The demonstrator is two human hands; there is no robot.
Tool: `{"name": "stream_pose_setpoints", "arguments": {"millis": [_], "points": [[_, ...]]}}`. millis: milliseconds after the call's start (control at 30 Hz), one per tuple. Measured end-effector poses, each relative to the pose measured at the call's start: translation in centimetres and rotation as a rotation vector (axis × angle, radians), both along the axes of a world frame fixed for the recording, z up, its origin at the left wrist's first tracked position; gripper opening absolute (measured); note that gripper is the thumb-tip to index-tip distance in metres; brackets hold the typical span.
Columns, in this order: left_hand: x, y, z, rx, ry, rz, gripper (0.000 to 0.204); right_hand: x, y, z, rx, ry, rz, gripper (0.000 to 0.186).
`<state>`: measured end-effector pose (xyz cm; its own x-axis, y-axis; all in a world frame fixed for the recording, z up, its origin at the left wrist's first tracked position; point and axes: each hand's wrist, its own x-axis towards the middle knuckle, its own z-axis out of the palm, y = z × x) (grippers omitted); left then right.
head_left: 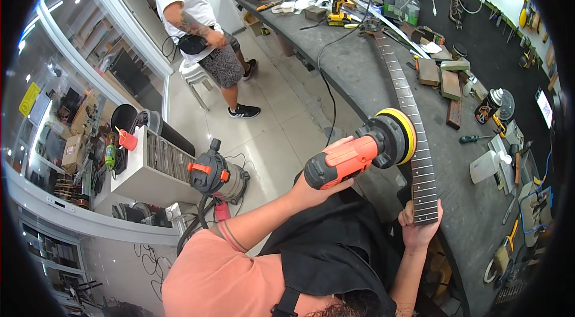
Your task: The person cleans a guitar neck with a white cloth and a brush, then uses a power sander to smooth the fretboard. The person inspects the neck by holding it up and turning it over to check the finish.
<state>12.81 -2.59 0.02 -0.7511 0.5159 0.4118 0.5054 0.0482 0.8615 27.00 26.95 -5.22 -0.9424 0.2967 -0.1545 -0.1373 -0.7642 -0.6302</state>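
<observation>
My left hand (320, 188) is wrapped round the body of an orange and black sander-polisher (350, 158). Its round yellow-edged pad (405, 131) is tipped on edge against the side of a guitar neck (406, 98), or just beside it; contact is hard to tell. The dark, fretted neck runs lengthwise along the workbench, fretboard up. My right hand (424, 230) grips the neck's near end, with its fingers curled round both sides. The neck's far end lies on the bench.
On the dark workbench (359, 74) a power cord trails over the edge. Wooden blocks (450, 85), a spray can (490, 104), a white cup (484, 167) and a screwdriver lie to the right. A yellow drill (338, 2) stands farther back. Leftward are a shop vacuum (218, 176) and a seated person (194, 17).
</observation>
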Motion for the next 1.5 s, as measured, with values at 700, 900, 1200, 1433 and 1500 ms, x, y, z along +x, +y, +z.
{"name": "stream_pose_setpoints", "arguments": {"millis": [700,900,1200,1433,1500], "points": [[-0.9,0.1,-1.8,0.03,-0.035,-0.032,0.078,0.1,0.0,0.3,-0.004,-0.026,0.004,0.069],[-0.6,0.3,-2.1,0.104,-0.293,-0.064,0.076,0.2,0.7,-0.9,0.006,0.047,0.05,0.07],[-0.8,0.1,-1.6,0.04,-0.106,-0.043,0.07,0.1,0.1,-0.2,0.012,0.03,0.042,0.07],[-0.5,0.1,-0.8,0.068,-0.072,-0.02,0.066,0.1,0.3,-0.2,0.003,0.032,0.052,0.068],[-0.4,0.0,-0.8,0.058,-0.043,-0.008,0.066,0.1,0.0,0.2,-0.001,0.009,0.041,0.068]]}}
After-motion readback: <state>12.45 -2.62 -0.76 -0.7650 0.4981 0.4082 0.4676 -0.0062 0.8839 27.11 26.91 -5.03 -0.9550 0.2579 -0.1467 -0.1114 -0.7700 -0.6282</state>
